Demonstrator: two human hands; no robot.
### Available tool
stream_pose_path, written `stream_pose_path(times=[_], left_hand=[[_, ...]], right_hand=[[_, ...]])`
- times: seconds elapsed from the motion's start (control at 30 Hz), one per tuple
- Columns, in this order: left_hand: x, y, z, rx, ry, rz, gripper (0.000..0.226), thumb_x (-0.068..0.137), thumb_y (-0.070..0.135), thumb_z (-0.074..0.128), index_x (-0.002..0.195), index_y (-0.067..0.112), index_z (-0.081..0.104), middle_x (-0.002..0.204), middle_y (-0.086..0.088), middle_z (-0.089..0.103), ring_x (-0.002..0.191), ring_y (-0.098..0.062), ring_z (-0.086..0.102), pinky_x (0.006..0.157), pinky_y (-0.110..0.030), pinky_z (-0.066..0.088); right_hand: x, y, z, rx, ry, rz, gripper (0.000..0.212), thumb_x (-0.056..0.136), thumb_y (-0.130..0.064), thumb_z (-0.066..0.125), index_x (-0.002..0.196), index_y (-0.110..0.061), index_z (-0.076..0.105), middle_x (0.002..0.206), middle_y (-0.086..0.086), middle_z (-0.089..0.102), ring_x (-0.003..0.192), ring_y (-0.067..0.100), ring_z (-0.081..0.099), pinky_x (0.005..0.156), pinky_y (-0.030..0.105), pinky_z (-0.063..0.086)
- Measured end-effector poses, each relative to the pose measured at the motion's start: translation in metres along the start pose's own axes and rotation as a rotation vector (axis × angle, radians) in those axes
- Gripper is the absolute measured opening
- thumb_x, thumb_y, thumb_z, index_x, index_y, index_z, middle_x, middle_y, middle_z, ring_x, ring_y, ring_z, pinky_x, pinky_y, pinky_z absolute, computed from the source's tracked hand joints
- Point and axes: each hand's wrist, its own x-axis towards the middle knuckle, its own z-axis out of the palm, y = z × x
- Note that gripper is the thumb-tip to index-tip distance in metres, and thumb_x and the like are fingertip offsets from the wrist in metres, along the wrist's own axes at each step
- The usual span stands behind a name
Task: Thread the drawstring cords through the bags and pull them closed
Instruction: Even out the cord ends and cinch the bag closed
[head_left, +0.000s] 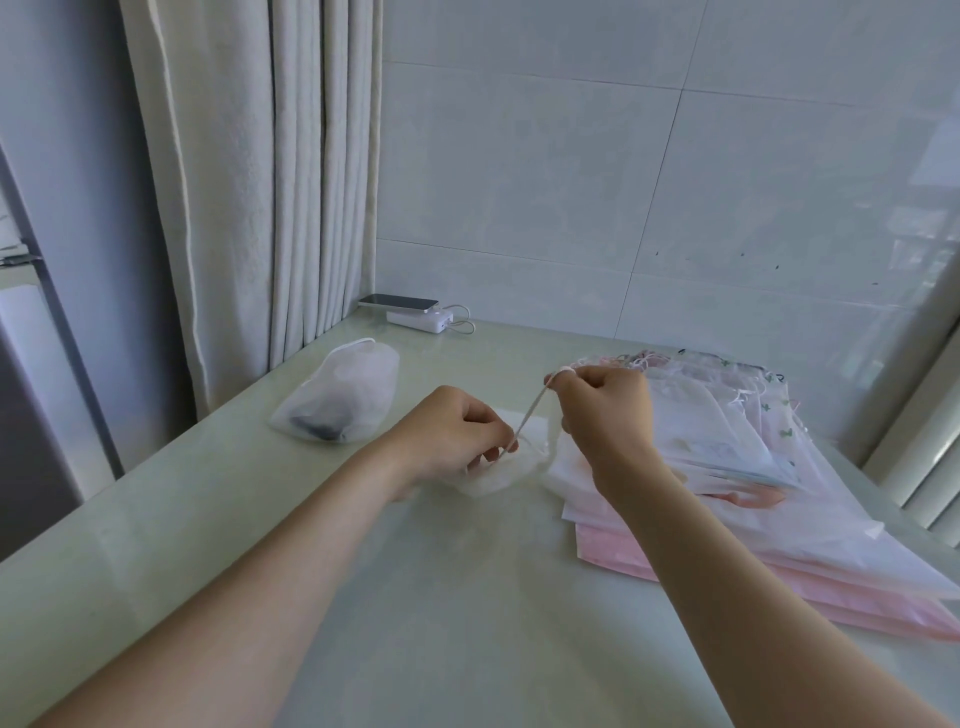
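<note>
Both hands worked mid-surface: left hand (457, 431) pinched the white bag (498, 475), while right hand (605, 410), raised, pinched the taut cord (530, 415).

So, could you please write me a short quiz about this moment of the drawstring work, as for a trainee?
1. True or false: the right hand pinches the cord and holds it taut above the white bag.
2. Where does the stack of flat bags lie? A) on the person's left side B) on the person's right side C) in the far left corner
3. Fill in: the filled bag near the curtain holds something ____ in colour.
Key: 1 true; 2 B; 3 dark.
</note>
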Motion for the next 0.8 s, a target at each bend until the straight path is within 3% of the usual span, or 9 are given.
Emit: stream_pose_path(times=[0.1, 0.2, 0.3, 0.37, 0.43, 0.53, 0.67, 0.8], left_hand=[[-0.004, 0.005, 0.000, 0.006, -0.061, 0.008, 0.026, 0.092, 0.024, 0.064, 0.076, 0.012, 0.080, 0.072, 0.001, 0.071, 0.064, -0.013, 0.051, 0.066, -0.029, 0.040], [-0.004, 0.005, -0.001, -0.003, -0.083, 0.050, 0.024, 0.089, 0.028, 0.068, 0.082, 0.010, 0.081, 0.071, 0.001, 0.065, 0.065, -0.012, 0.052, 0.066, -0.028, 0.041], [-0.004, 0.003, -0.001, 0.006, -0.081, 0.081, 0.018, 0.091, 0.026, 0.072, 0.080, 0.016, 0.082, 0.070, 0.003, 0.065, 0.064, -0.011, 0.053, 0.067, -0.027, 0.043], [-0.004, 0.002, -0.002, -0.035, -0.077, 0.069, 0.025, 0.095, 0.027, 0.071, 0.074, 0.017, 0.079, 0.067, 0.005, 0.063, 0.064, -0.012, 0.051, 0.069, -0.028, 0.042], [-0.001, 0.001, -0.004, -0.111, -0.068, 0.038, 0.033, 0.097, 0.027, 0.070, 0.065, 0.019, 0.073, 0.067, 0.003, 0.061, 0.064, -0.014, 0.049, 0.072, -0.031, 0.039], [0.001, 0.001, -0.008, -0.249, -0.066, -0.029, 0.029, 0.098, 0.024, 0.069, 0.071, 0.015, 0.074, 0.068, -0.001, 0.059, 0.064, -0.016, 0.047, 0.075, -0.034, 0.037], [0.003, 0.003, -0.007, -0.400, -0.073, -0.097, 0.022, 0.098, 0.017, 0.068, 0.078, 0.007, 0.071, 0.065, -0.002, 0.052, 0.059, -0.015, 0.046, 0.064, -0.025, 0.039], [0.006, 0.004, -0.007, -0.465, -0.036, -0.144, 0.016, 0.092, 0.020, 0.074, 0.094, 0.004, 0.076, 0.069, -0.002, 0.054, 0.059, -0.014, 0.045, 0.062, -0.025, 0.039]], right_hand=[[-0.002, -0.001, -0.001, 0.190, -0.047, 0.069, 0.018, 0.081, -0.011, 0.059, 0.079, -0.010, 0.077, 0.065, 0.006, 0.070, 0.059, 0.019, 0.061, 0.062, 0.033, 0.049], [-0.003, -0.001, -0.001, 0.275, -0.096, 0.092, 0.026, 0.085, 0.001, 0.055, 0.085, -0.014, 0.076, 0.084, 0.014, 0.079, 0.081, 0.022, 0.076, 0.083, 0.039, 0.064], [-0.002, 0.000, 0.001, 0.289, -0.219, 0.119, 0.040, 0.091, 0.004, 0.051, 0.130, -0.002, 0.060, 0.091, 0.016, 0.079, 0.087, 0.030, 0.079, 0.085, 0.041, 0.065], [-0.004, 0.000, 0.002, 0.226, -0.322, 0.093, 0.052, 0.094, 0.002, 0.050, 0.144, -0.010, 0.045, 0.088, 0.017, 0.079, 0.081, 0.033, 0.079, 0.082, 0.044, 0.066], [-0.008, -0.005, 0.001, 0.145, -0.382, 0.022, 0.053, 0.091, 0.003, 0.048, 0.141, -0.013, 0.043, 0.082, 0.015, 0.078, 0.073, 0.034, 0.077, 0.078, 0.048, 0.065], [-0.011, -0.009, -0.002, 0.023, -0.407, -0.096, 0.046, 0.088, -0.003, 0.055, 0.130, -0.019, 0.047, 0.081, 0.009, 0.078, 0.071, 0.025, 0.076, 0.068, 0.043, 0.061], [-0.014, -0.010, -0.002, -0.209, -0.383, -0.300, 0.043, 0.074, -0.033, 0.074, 0.114, -0.035, 0.058, 0.089, -0.007, 0.073, 0.077, 0.010, 0.069, 0.075, 0.038, 0.060], [-0.012, -0.006, 0.002, -0.273, -0.320, -0.423, 0.041, 0.066, -0.037, 0.089, 0.102, -0.028, 0.070, 0.077, -0.011, 0.074, 0.072, 0.003, 0.068, 0.073, 0.028, 0.059]])
